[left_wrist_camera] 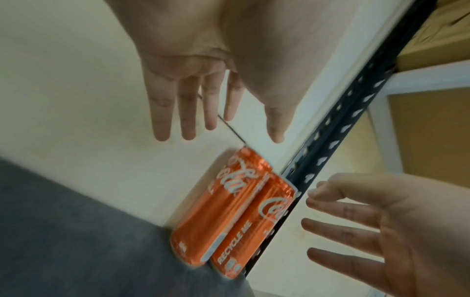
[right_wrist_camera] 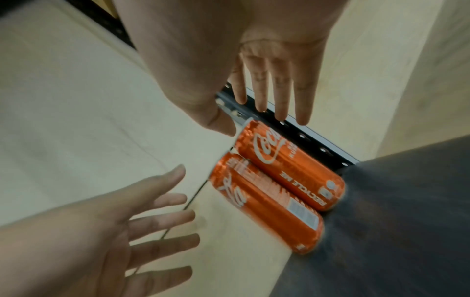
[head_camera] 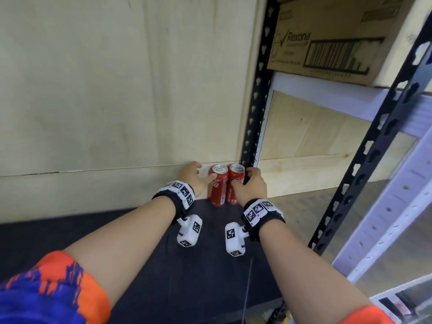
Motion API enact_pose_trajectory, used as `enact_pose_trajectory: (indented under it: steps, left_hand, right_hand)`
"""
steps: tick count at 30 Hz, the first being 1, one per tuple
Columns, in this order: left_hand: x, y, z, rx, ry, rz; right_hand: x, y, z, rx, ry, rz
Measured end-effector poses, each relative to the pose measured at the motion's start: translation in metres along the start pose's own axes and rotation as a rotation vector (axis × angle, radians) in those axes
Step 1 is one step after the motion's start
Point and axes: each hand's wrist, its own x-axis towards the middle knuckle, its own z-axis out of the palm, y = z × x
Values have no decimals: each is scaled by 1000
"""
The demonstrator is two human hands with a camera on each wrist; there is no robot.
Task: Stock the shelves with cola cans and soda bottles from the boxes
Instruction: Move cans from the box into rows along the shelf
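head view, nearest the camera: two bare forearms reaching forward over the dark shelf surface [head_camera: 145,258], orange-and-blue sleeves [head_camera: 58,291] at the bottom edge, a marker-covered wristband [head_camera: 181,191] on each wrist. further in, left hand [head_camera: 192,178] just left of the left cola can [head_camera: 218,187], thumb tip touching or almost touching its side. right hand [head_camera: 251,187] at the right cola can [head_camera: 235,185], partly hiding it there. both wrist views, blurred: left hand [left_wrist_camera: 193,80] with fingers straight and spread, holding nothing; right hand [right_wrist_camera: 257,60] likewise flat and loose — fingers extended above the cans, no grip on either. both cans upright, side by side and touching, at the back right corner of the shelf. behind them the pale plywood back panel [head_camera: 121,85]; right beside the right can the black perforated upright [head_camera: 259,94]. farthest and higher, a cardboard box [head_camera: 336,36] printed "rexona" on the next shelf level — a second black upright [head_camera: 374,146] slanting across on the right.
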Motion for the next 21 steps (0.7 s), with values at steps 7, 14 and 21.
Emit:
enact_pose_trajectory:
  steps: [7,14,21]
  left_hand:
    - [-69,-21,-93,220,8,95]
    - [-160,-76,-176,419,-34,24]
    - [-261,-148,-224,462,-52,31]
  right_hand:
    - [-54,-22,-28,-71,-89,-245]
    - [-122,-40,-38,-311,-315,-405]
    - [-221,-56,-24,-416,-465,-550]
